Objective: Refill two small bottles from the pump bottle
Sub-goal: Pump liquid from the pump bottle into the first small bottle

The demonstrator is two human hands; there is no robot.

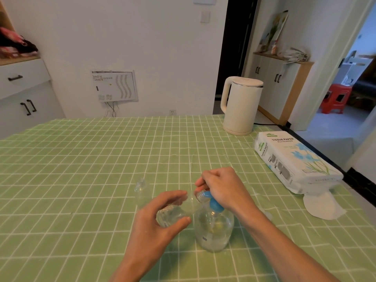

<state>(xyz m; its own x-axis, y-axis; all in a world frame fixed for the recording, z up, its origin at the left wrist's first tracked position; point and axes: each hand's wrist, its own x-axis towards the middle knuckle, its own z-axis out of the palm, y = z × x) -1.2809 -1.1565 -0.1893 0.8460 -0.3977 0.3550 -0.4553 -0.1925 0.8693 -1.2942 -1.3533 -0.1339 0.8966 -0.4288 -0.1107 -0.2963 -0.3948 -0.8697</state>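
The left hand [160, 218] grips a small bottle [177, 210] tipped nearly level, mouth pointing right at the blue spout of the pump bottle [213, 231] on the tabletop [81, 180] — the right hand [221, 190], curled over the pump head, sits placed to press.

This is a room in a home. A table [81, 159] under a green checked cloth carries a white electric kettle [241, 106] and a pack of tissue paper [293, 159]. White cupboards [30, 106] with black handles stand along the walls, one with a picture [274, 31] propped on top. A light switch [205, 16] and a socket [172, 112] sit on the plain wall, and a red plastic stool [336, 99] shows through the doorway [350, 82].
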